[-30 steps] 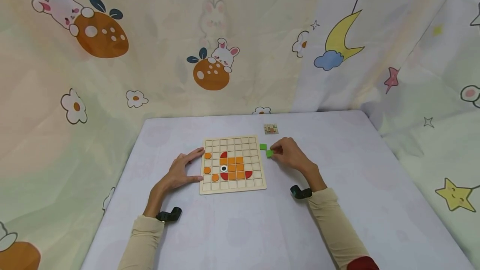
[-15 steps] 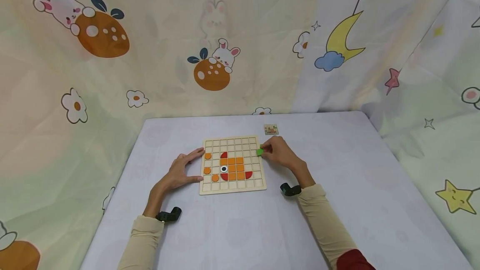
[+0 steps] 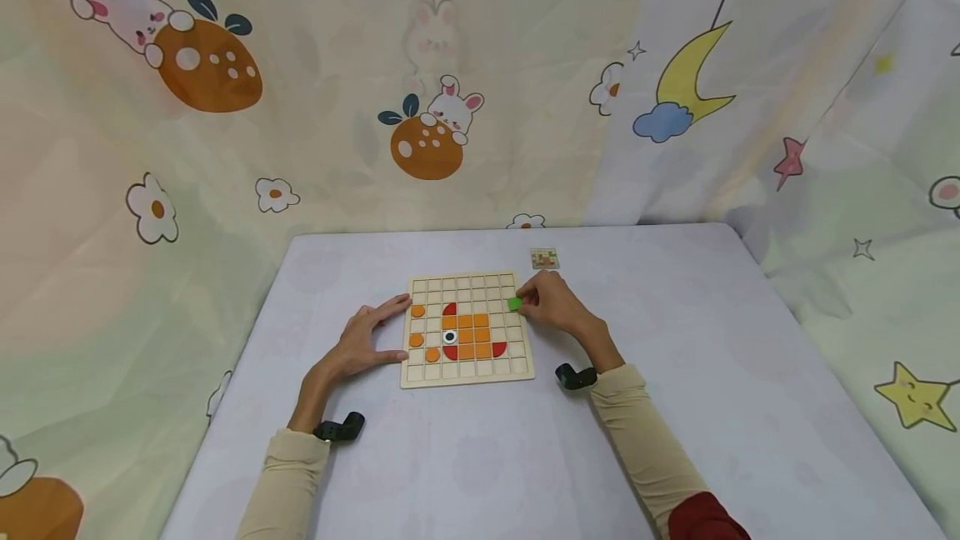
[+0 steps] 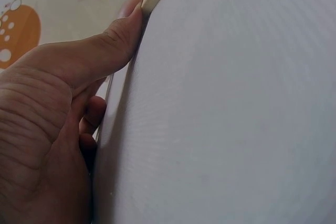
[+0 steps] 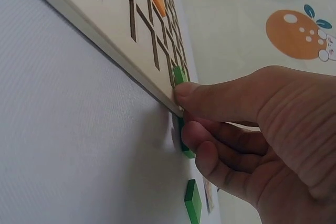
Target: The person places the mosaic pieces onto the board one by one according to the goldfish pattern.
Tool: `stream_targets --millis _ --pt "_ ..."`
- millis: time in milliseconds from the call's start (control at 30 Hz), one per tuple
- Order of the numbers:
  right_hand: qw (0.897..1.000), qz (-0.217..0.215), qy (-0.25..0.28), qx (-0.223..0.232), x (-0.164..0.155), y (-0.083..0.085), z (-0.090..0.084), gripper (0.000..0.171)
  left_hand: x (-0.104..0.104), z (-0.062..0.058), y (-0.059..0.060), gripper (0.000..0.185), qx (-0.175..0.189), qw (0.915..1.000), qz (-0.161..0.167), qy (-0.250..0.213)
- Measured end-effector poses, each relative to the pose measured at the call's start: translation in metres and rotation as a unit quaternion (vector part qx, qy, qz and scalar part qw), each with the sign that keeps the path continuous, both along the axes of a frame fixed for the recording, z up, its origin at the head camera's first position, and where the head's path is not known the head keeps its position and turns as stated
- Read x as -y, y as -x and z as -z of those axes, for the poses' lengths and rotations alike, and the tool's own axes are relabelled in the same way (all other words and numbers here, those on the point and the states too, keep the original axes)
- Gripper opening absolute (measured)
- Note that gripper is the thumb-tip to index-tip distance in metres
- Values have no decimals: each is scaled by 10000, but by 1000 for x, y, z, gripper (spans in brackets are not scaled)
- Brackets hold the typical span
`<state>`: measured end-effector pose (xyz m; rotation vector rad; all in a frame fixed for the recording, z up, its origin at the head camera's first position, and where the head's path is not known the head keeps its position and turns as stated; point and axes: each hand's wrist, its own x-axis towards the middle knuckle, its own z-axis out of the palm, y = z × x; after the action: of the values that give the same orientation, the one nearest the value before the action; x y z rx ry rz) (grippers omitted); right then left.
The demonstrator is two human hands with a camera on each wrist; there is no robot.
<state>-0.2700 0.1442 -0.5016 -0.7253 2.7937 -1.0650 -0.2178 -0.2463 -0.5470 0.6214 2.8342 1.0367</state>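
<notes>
A square wooden grid board [image 3: 480, 367] lies on the table. Along its left edge rests my left hand [image 3: 358, 348], thumb and fingers spread and touching the rim; in the left wrist view the thumb [image 4: 118, 40] lies against the board's side. My right hand [image 3: 561, 308] pinches a green square tile [image 3: 514, 304] over the board's right-hand column, and its far side is hidden by the fingertips. On the board sit several orange square tiles [image 3: 482, 337], red quarter-round tiles [image 3: 450, 309], a black-and-white eye tile [image 3: 450, 337] and round orange tiles [image 3: 417, 340].
Two further green tiles appear in the right wrist view: one green tile [image 5: 187, 149] behind the curled fingers, another green tile [image 5: 193, 202] lower on the cloth. A small patterned card [image 3: 544, 258] lies beyond the board's far right corner. A printed curtain [image 3: 330, 107] hangs behind the table.
My right hand has moved left with the green tile, from beside the board to over its right column. The other green tile seen there is now hidden in the head view. My left hand stays.
</notes>
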Motion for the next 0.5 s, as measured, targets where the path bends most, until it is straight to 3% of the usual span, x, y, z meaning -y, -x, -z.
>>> stream_targets --millis 500 --pt "9999 -116 -25 60 6 4 1 25 1 2 0 98 4 10000 -30 8"
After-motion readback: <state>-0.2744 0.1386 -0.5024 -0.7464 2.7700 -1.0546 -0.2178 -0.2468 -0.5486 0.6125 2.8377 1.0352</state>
